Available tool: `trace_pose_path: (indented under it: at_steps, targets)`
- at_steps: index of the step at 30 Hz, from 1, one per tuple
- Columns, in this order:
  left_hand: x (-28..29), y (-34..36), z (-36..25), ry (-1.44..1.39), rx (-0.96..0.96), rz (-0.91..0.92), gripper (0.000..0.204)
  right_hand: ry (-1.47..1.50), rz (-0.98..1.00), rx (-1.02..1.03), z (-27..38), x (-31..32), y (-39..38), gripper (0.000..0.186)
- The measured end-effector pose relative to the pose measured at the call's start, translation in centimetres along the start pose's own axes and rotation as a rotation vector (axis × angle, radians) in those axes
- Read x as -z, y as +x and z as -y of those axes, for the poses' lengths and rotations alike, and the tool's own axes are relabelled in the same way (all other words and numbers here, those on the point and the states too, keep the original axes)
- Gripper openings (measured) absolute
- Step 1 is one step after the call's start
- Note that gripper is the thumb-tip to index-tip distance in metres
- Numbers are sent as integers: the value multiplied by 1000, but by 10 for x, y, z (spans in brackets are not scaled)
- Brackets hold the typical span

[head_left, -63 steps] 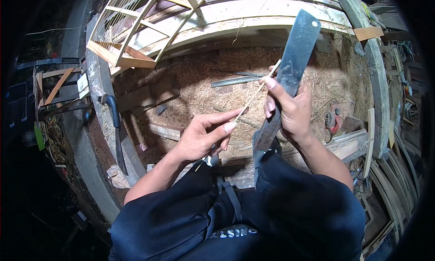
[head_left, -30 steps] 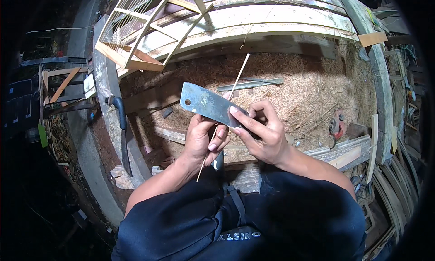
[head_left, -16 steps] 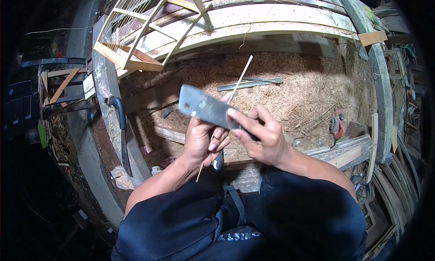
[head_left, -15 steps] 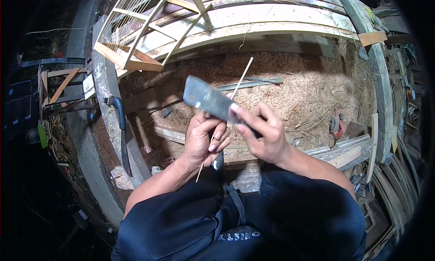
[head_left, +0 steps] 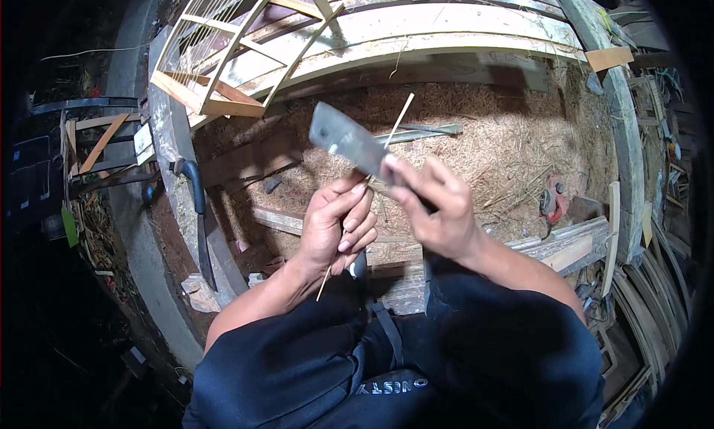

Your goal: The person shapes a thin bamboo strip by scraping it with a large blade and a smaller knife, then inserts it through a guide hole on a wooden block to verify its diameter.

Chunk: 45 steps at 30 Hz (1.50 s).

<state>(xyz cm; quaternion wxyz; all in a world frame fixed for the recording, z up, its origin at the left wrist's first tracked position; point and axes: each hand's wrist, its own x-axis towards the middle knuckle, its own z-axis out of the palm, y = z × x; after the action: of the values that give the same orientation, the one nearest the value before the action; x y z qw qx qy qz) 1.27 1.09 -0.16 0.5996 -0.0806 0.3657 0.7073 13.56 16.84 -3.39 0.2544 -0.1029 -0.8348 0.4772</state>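
Observation:
My left hand is closed round a thin pale wooden stick, which slants from below the fist up to the right. In my right hand is a broad-bladed cleaver, its handle mostly hidden by the fingers. The wide grey blade points up and left and crosses in front of the stick just above my left fingers. Whether the blade's edge touches the stick cannot be made out.
Wood shavings cover the ground ahead. A slatted wooden frame leans at the upper left. A saw with a blue-black handle hangs on the left beam. At the right lies a red tool beside boards.
The cleaver and my right hand have shifted slightly right, with the blade's tip higher. The stick's lower end has moved a little left and down in my left hand.

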Motion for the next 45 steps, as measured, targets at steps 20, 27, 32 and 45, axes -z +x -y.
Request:
trace_pose_path:
  at_steps: [20, 27, 32, 45]
  targets:
    - [-2, -1, 0, -80, -5, -73, 59, 34, 102, 37, 10, 4, -7, 48]
    - [-3, -4, -1, -14, -24, -75, 56, -17, 78, 37, 6, 10, -3, 49]
    - [-6, -8, -1, -31, 1, -56, 53, 5, 67, 77, 1, 10, -4, 49]
    - [-4, -10, -4, 38, 20, -35, 40, 66, 135, -4, 6, 18, 0, 43]
